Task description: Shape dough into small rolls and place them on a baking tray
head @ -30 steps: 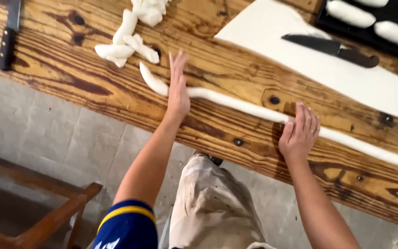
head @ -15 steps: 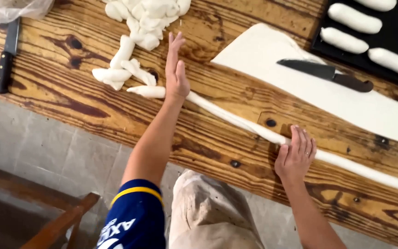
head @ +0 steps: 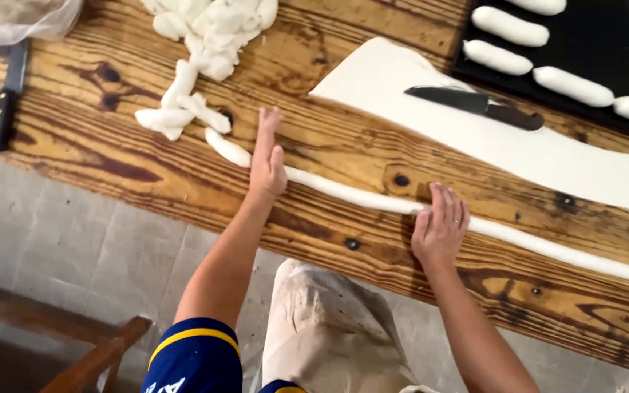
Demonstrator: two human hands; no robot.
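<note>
- Head view, looking down: a wooden table (head: 111,156), edges cut off.
- Flat dough sheet (head: 547,156), running off right, with a knife (head: 475,105) lying on it.
- Long dough rope (head: 358,195), far end out of frame.
- Left hand (head: 267,164) and right hand (head: 440,229), both flat and open, press the rope, gripping nothing.

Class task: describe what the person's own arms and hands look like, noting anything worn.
Both forearms are bare, and the left hand and right hand wear no gloves. The left upper arm carries a short dark-blue sleeve with a yellow band and white lettering.
</note>
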